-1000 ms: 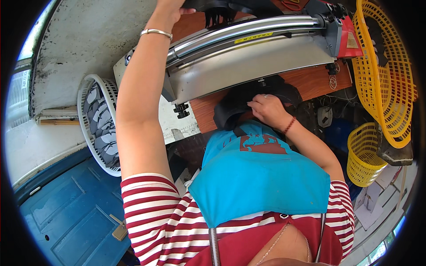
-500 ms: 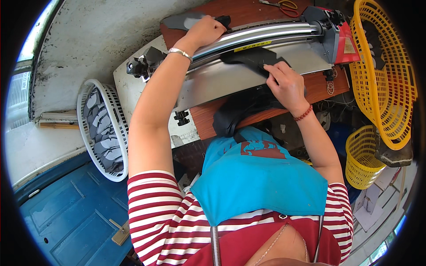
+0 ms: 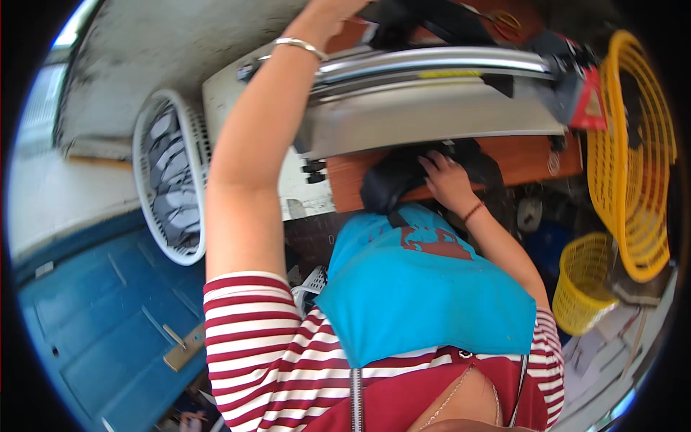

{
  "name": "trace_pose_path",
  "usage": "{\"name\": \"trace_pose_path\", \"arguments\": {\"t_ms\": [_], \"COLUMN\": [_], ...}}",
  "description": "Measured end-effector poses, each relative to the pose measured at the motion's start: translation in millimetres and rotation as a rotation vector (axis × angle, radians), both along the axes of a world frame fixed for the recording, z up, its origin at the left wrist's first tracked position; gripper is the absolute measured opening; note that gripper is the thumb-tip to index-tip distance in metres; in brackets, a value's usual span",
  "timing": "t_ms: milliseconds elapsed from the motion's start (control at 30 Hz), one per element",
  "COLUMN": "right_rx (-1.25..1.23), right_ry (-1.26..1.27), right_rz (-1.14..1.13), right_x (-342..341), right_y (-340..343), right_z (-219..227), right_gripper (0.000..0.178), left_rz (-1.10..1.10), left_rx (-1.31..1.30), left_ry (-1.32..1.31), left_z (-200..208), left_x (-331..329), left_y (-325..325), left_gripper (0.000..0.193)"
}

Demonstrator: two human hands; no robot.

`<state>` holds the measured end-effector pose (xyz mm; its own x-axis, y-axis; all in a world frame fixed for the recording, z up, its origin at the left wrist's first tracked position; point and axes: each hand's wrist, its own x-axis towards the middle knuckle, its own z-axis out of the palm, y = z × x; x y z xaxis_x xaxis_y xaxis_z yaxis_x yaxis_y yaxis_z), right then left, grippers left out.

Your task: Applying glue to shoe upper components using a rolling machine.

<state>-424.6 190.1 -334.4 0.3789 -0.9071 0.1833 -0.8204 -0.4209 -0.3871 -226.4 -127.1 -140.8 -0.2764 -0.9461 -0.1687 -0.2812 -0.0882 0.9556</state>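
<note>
The black pile (image 3: 392, 176) lay on the near side of the brown tabletop (image 3: 533, 155), between the roller machine's metal plate (image 3: 432, 115) and the blue apron (image 3: 425, 288). The right hand (image 3: 450, 183) rested over it, elbow bent, fingers spread apart on the dark folds. A black corner (image 3: 498, 85) stuck out onto the plate from under the roller (image 3: 439, 61). The left arm stretched almost straight up past the machine's left end; its left hand (image 3: 337, 16), cut off by the upper edge, was beside a black piece (image 3: 439, 20), its grip impossible to tell. Brown wood showed on both sides of the pile. A white basket (image 3: 198, 180) stood left, a tall yellow basket (image 3: 612, 158) right, close to the machine's red end.
</note>
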Motion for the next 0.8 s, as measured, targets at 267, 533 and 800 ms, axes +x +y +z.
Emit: {"name": "trace_pose_path", "arguments": {"t_ms": [267,533,800], "right_rx": [0.102,0.139,0.071], "right_ry": [0.064,0.081,0.001], "right_rz": [0.097,0.191,0.233], "right_x": [-6.0,1.8,5.6], "right_y": [-8.3,-19.0,-13.7], "right_z": [-9.8,1.5,16.7], "right_gripper": [0.041,0.02,0.014], "left_rz": [0.11,0.478,0.991], "left_rx": [-0.074,-0.381,-0.75], "left_ry": [0.196,0.297,-0.534], "left_z": [64.9,159.9,146.1], "left_x": [67.8,269.3,437.6], "left_y": [29.4,94.9,147.5], "left_gripper": [0.013,0.009,0.02]}}
